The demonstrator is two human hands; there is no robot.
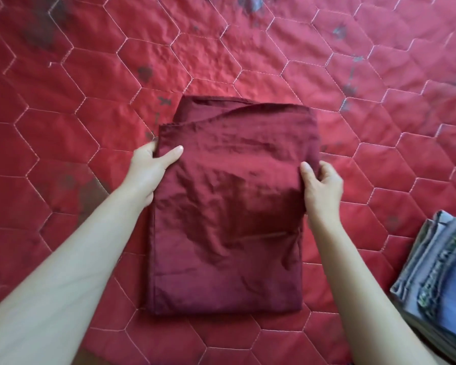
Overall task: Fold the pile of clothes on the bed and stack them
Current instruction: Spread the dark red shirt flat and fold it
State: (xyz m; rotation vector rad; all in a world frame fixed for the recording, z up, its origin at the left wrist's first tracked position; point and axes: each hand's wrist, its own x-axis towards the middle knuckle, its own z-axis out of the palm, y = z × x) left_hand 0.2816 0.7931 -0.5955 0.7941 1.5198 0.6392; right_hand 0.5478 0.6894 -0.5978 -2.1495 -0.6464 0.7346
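The folded maroon garment is lying mid-bed on the red quilt; left hand at 9 o'clock and right hand at 3 o'clock are pinching its edges; likely light, limp, slightly slick, so support both sides; 1 folded denim stack is sitting at 4 o'clock.

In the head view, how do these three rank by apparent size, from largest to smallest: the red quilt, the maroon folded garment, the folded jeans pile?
1. red quilt, fills nearly the whole view.
2. maroon folded garment, at the centre.
3. folded jeans pile, though the frame edge cuts it off, so its full size is unsure.
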